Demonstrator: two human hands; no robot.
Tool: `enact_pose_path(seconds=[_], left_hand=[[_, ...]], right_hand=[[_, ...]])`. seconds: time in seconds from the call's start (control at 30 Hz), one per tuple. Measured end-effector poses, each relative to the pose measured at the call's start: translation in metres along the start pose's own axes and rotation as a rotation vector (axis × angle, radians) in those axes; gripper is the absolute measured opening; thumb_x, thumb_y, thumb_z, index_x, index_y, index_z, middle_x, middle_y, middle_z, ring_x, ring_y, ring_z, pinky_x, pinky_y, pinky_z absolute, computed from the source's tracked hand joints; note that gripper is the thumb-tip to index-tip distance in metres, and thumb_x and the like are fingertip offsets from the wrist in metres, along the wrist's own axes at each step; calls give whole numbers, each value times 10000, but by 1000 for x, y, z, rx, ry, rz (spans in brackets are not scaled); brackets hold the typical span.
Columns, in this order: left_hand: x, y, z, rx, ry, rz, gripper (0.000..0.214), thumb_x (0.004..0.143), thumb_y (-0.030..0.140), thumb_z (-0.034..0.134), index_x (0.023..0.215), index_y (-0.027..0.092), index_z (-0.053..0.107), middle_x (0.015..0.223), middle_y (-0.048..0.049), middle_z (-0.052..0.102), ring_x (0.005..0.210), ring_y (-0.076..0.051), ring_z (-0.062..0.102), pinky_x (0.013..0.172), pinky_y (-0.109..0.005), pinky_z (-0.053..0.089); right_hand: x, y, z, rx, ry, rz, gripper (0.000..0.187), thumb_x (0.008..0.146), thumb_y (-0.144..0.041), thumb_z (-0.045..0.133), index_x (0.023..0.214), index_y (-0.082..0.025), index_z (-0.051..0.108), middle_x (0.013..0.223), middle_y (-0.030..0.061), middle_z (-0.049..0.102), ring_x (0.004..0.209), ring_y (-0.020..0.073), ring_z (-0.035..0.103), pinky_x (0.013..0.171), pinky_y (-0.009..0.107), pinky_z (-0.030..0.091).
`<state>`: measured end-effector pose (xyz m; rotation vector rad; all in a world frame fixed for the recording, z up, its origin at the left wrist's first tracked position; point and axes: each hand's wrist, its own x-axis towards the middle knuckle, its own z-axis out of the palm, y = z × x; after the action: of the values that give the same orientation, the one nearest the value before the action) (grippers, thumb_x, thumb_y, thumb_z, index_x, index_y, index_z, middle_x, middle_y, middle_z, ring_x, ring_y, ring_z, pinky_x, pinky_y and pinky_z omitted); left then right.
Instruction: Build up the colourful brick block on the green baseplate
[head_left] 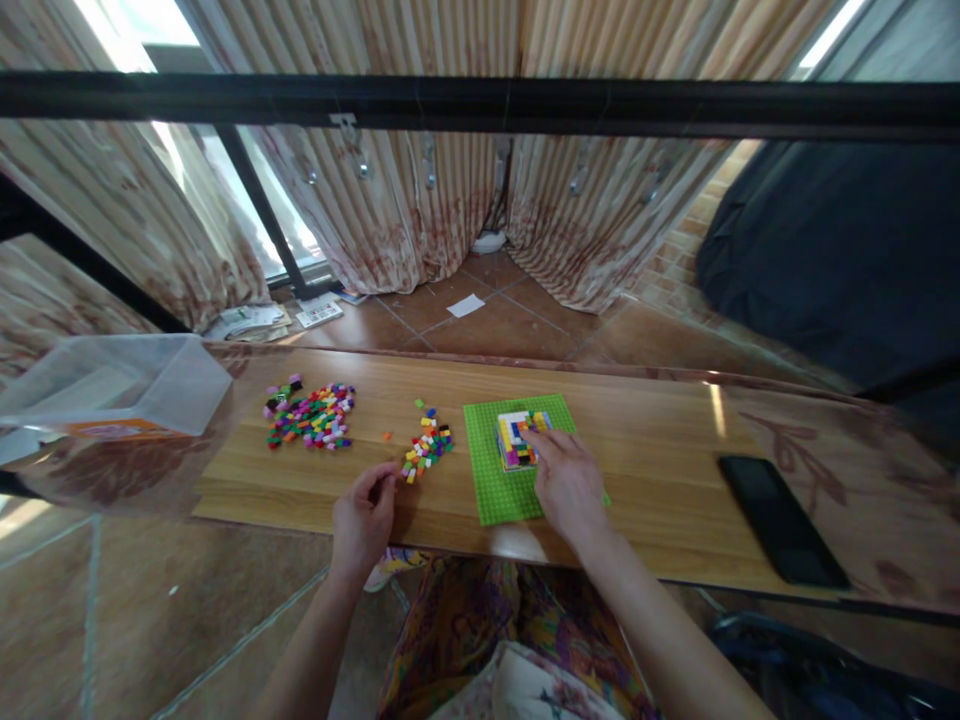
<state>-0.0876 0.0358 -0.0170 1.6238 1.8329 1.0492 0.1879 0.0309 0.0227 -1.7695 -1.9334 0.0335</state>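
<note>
A small block of mixed-colour toy building bricks (514, 428) stands on a green studded baseplate (491, 500). My right hand (570, 485) reaches over the plate from the right, its index fingertip touching the top of the block. Its other fingers are curled, and whatever may be under the fingertips is hidden. Just left of a small scatter of loose bricks (427, 447), my left hand (367, 512) hovers low by the table with thumb and fingers closed together. Anything between those fingertips is too small to make out.
A larger heap of loose bricks (315, 415) lies left on the wooden board (652, 470). One orange brick (387, 436) sits between heap and scatter. A clear plastic bin (150, 375) stands far left, a black phone (780, 520) right. A dark bar (480, 103) crosses beyond the table.
</note>
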Motion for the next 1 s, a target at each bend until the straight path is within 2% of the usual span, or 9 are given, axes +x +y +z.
enact_pose_path(seconds=[0.17,0.47,0.67,0.77,0.83,1.0], left_hand=[[0,3,0,5,-2,1,283,847,385,508,934,193,695,872,-60,734,775,-195,674,742,-295,532],[0,-1,3,10,11,25,284,839,395,511,939,201,693,883,-63,742,772,-199,680,733,-301,535],[3,-3,1,-72,-8,-7,275,803,407,540,900,203,697,854,-57,738,744,-195,674,688,-291,535],[5,-8,-1,-137,-26,-39,304,783,415,552,924,182,688,825,-57,729,703,-184,662,668,-288,535],[8,-10,-4,-150,-29,-42,320,779,416,550,942,172,680,832,-61,725,705,-183,659,672,-293,537],[23,-12,-11,-17,-8,67,286,789,395,520,916,187,671,844,-71,723,733,-203,658,708,-321,537]], right_hand=[[1,0,4,-35,-5,-19,395,890,-84,394,1126,-199,688,1046,95,661,937,229,531,857,350,447],[2,1,10,35,14,17,414,849,-34,410,1075,-221,702,1043,93,652,963,222,543,838,346,466],[1,1,2,98,59,9,409,876,-58,396,1126,-209,683,1028,96,666,963,217,572,859,351,476],[-10,-7,-3,177,164,42,390,885,-77,406,1150,-201,665,1026,87,673,963,211,588,878,355,475],[-24,-17,-4,232,185,27,364,883,-80,420,1096,-213,683,1013,77,678,952,207,595,868,353,479],[-70,-43,9,353,23,-37,325,865,-62,466,972,-245,713,915,49,689,875,186,608,805,323,489]])
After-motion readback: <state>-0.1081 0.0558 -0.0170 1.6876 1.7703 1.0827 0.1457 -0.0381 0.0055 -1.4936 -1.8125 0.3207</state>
